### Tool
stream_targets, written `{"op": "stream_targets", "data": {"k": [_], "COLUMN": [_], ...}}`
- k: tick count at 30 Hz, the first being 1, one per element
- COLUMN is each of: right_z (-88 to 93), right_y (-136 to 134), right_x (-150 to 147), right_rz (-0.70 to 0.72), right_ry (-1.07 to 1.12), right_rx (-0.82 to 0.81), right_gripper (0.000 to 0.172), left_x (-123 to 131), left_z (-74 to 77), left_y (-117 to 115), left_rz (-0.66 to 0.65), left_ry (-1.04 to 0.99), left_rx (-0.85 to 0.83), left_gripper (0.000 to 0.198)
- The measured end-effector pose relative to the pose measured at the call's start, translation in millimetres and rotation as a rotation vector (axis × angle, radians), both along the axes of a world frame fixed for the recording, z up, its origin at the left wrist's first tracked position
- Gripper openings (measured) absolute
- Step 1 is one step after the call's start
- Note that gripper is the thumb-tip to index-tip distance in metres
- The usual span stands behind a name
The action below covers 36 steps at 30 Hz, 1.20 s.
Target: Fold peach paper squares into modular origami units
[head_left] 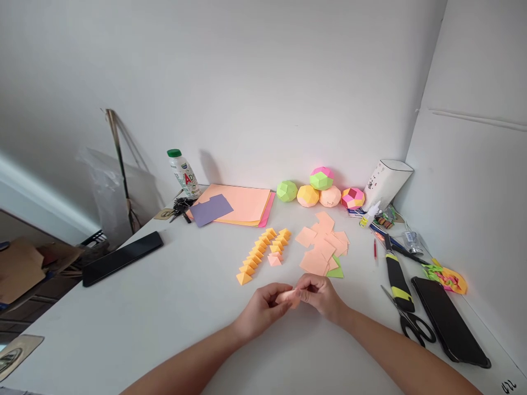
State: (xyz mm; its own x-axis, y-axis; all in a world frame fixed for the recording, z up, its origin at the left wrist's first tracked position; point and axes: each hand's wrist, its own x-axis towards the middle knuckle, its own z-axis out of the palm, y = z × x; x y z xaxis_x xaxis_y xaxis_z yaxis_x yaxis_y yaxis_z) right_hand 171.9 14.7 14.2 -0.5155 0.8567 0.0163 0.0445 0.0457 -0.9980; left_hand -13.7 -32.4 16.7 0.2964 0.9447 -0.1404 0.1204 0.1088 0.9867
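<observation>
Between my two hands is a small piece of peach paper point(286, 297), partly hidden by the fingers. My left hand point(263, 308) grips it from the left with thumb and fingers. From the right, my right hand point(320, 296) pinches its other end. Just beyond the hands lie two rows of folded orange paper pieces point(253, 258), the shorter one ending in folded peach pieces point(275, 259). To their right spreads a loose pile of peach paper squares point(319, 255) with a green paper piece point(336, 269) partly under it.
Paper balls point(308, 196) are grouped against the wall. Coloured sheets point(247, 203) with a purple card point(212, 210) lie at back left, near a bottle point(184, 174). Scissors point(411, 323), a utility knife point(398, 280) and a phone point(448, 321) are at right; a black slab point(123, 259) lies left.
</observation>
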Motion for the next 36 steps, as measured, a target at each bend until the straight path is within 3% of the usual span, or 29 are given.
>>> {"op": "stream_targets", "data": {"k": [7,11,18,26,36], "right_z": [-0.8,-1.4,-7.6,5.4,-1.2], "right_y": [-7.9,-10.7,-10.9,-11.4,-6.6], "right_x": [-2.7,-3.9,-1.4,-3.8,0.0], "right_rz": [-0.03,0.027,-0.016,0.007,0.017], "right_ry": [-0.103,-0.097,-0.076,-0.121,-0.129], "right_rx": [0.24,0.335,0.198,0.105,0.063], "right_gripper": [0.023,0.019,0.02,0.026,0.024], "left_x": [-6.2,-7.0,-5.2,-2.8,-4.9], "left_z": [3.7,4.1,-0.3,2.5,-7.3], "left_y": [4.6,4.5,4.4,4.3,5.9], "left_rz": [-0.021,-0.065,-0.009,0.078,0.112], "left_ry": [-0.188,-0.215,-0.32,-0.267,-0.264], "left_rx": [-0.056,-0.067,-0.139,-0.125,-0.132], "left_gripper": [0.03,0.028,0.039,0.03,0.028]}}
